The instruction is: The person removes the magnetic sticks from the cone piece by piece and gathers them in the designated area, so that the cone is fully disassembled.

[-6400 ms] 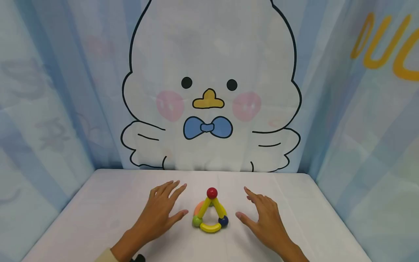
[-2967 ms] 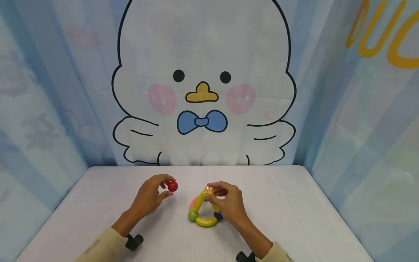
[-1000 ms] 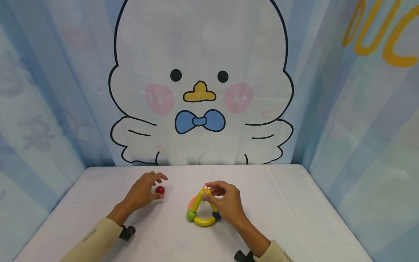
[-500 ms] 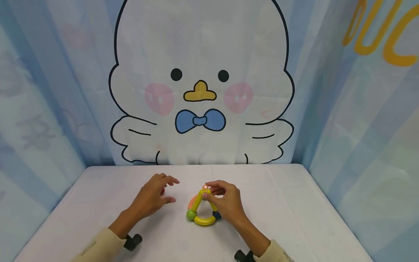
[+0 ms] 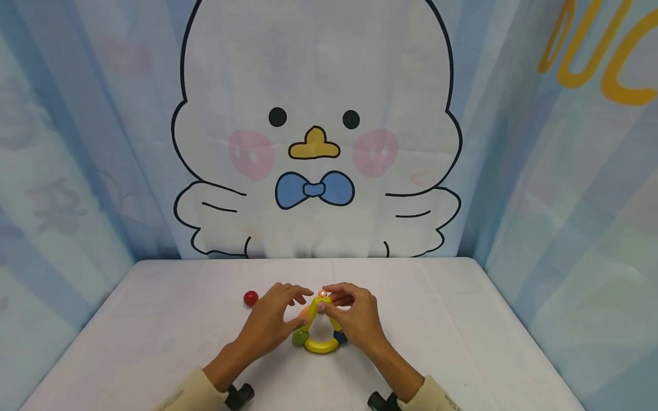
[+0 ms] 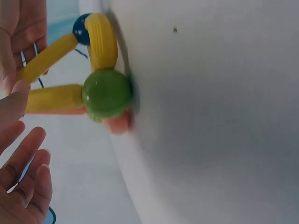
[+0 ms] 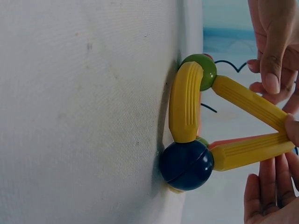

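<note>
On the table stands a pyramid of magnetic sticks and balls. Its base has a yellow curved stick [image 5: 321,346], a green ball [image 6: 106,93], a dark blue ball [image 7: 187,165] and an orange curved stick [image 6: 117,123]. Two yellow straight sticks [image 7: 250,102] lean together at the top, beside the tip of an orange stick [image 5: 322,293]. My right hand [image 5: 357,314] pinches these stick tops. My left hand [image 5: 267,325] hovers at the left side, fingers spread and loosely bent, thumb near the left yellow stick, holding nothing. A red ball [image 5: 251,298] lies on the table behind it.
The white-covered table [image 5: 437,342] reaches back to a curtain [image 5: 319,234] printed with a cartoon duck. More curtain hangs at both sides. A dark wrist camera [image 5: 240,396] sits at the left sleeve, another [image 5: 382,401] at the right.
The red ball came off the pyramid's top in my left hand and was let go on the table. That hand then moved right to the pyramid. My right hand took hold of the stick tops.
</note>
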A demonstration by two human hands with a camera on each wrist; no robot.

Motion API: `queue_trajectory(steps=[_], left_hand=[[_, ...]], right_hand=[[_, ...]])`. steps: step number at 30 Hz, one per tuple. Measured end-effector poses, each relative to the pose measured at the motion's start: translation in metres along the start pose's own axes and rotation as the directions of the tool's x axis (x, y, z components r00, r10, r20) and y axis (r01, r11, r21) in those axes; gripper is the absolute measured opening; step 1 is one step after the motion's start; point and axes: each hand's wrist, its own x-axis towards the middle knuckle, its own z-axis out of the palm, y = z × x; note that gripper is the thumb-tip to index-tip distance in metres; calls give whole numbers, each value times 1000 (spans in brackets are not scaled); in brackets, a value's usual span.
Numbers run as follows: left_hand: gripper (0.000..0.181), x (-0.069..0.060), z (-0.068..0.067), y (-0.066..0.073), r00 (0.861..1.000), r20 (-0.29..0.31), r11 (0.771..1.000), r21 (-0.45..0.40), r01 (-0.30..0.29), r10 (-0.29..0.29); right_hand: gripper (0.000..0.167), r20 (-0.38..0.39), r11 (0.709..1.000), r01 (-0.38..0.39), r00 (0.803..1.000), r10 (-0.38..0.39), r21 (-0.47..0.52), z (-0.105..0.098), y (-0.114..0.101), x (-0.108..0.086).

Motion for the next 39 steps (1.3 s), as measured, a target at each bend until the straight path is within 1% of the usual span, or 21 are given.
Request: queue_trajectory(steps=[5,8,13,18,23,29,32,36,39], left_hand=[[51,1,13,4,998,-58,999,-36,-16,14],[48,1,17,6,996,-88,998,-63,-28,22],[45,1,20,7,994,-109,996,-84,-22,13],[43,-1,20,8,992,-123,996,-86,-5,-5],[39,-3,20,7,992,-126,997,-82,4,-14],[36,-4,19,5,993,-120,995,-98,-3,-9],[32,-4,19,5,992,-125,994,-105,-8,-5],[26,-4,17,6,990,-142,994,-110,-11,-5],[25,-5,16,5,987,-159,993,-116,-14,-4]], right_hand=[[31,2,1000,-5,1000,5,3,1,1,0],[30,1,1000,-6,1000,6,4,1,0,0],[30,-4,1000,-14,1000,14,4,1,-1,0],[26,-9,1000,-26,1000,26,-6,2,-1,0],[19,-20,1000,-16,1000,16,-24,3,-1,-2],[17,-30,999,-16,999,14,-47,5,-1,-2],[18,-30,998,-6,1000,4,-55,5,-1,-3],[16,-32,998,-2,999,0,-58,4,-3,-3],[16,-35,999,-4,999,2,-52,4,-3,-2]])
